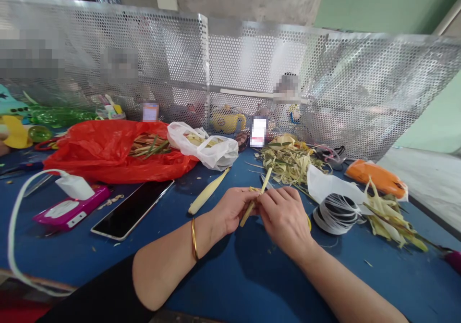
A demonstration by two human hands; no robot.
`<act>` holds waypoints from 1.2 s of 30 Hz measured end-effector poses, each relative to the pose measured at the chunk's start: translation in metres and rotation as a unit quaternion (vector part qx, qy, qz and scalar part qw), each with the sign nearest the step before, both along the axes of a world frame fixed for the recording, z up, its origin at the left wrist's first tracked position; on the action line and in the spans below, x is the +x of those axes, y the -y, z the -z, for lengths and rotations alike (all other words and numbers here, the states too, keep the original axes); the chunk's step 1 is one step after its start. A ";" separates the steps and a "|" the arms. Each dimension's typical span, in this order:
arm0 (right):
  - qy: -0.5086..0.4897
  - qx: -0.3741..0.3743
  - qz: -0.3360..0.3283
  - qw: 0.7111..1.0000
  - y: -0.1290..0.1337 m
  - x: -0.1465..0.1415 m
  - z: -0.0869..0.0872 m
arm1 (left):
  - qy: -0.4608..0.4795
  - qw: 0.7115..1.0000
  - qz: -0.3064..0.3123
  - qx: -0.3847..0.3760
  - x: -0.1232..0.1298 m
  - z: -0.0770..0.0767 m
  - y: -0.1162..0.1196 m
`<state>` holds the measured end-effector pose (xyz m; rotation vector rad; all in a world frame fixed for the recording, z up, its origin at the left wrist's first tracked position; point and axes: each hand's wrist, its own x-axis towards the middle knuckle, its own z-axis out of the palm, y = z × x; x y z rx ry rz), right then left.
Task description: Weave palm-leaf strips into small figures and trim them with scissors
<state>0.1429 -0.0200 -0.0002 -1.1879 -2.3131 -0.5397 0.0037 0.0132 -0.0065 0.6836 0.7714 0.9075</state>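
My left hand (233, 208), with a gold bangle on the wrist, pinches a narrow, pale yellow-green strip of dried husk or leaf (266, 180). From the other side my right hand (286, 215) grips the same strip, its fingers bent over it and the fingertips partly hidden. One end of the strip points up and away between the hands; the other sticks out below them. Left of the hands lies a pale, tapered, husk-wrapped piece (209, 192). A spool of thin white strand (335, 216) stands beside my right hand, with a bit of something yellow (309, 222) showing between them.
A red plastic bag (90, 145) and a white bag (219, 152) hold dried strips. Loose husks (288, 162) are heaped ahead. A black-screened phone (133, 210) and a magenta power strip (72, 207) lie left. A perforated metal screen (252, 49) borders the blue table (216, 284).
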 end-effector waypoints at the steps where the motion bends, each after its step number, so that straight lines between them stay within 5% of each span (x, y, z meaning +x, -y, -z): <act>1: 0.007 -0.004 -0.007 1.000 0.001 -0.001 0.000 | 0.001 1.000 -0.001 0.006 0.000 0.000 0.000; 7: 0.098 -0.037 -0.117 0.988 0.004 -0.008 0.000 | -0.006 1.000 0.015 0.015 0.001 0.004 0.001; 11: 0.092 -0.031 -0.122 0.988 0.004 -0.007 0.002 | -0.026 0.999 0.039 0.016 0.001 0.004 0.003; 16: -0.176 -0.078 -0.019 0.981 -0.005 0.002 0.004 | -0.051 0.997 0.019 0.051 -0.001 0.003 0.002; 18: -0.338 -0.168 0.042 0.925 -0.012 0.006 0.008 | -0.059 0.997 0.014 0.050 0.000 0.003 0.001; 23: -0.574 -0.409 0.046 0.708 -0.023 0.007 0.016 | -0.102 0.993 0.015 0.065 0.001 0.006 -0.001; 26: -0.601 -0.427 0.053 0.674 -0.023 0.005 0.015 | -0.126 0.990 -0.012 0.064 0.000 0.006 -0.003; 29: -0.589 -0.419 0.054 0.689 -0.021 0.005 0.012 | -0.132 0.987 -0.083 0.036 -0.002 0.004 -0.006; 33: -0.476 -0.353 -0.035 0.805 -0.016 0.008 0.008 | -0.119 0.981 -0.153 0.015 -0.004 0.000 -0.009; 36: -0.394 -0.308 -0.080 0.862 -0.012 0.009 0.005 | -0.112 0.979 -0.172 0.010 -0.005 -0.001 -0.011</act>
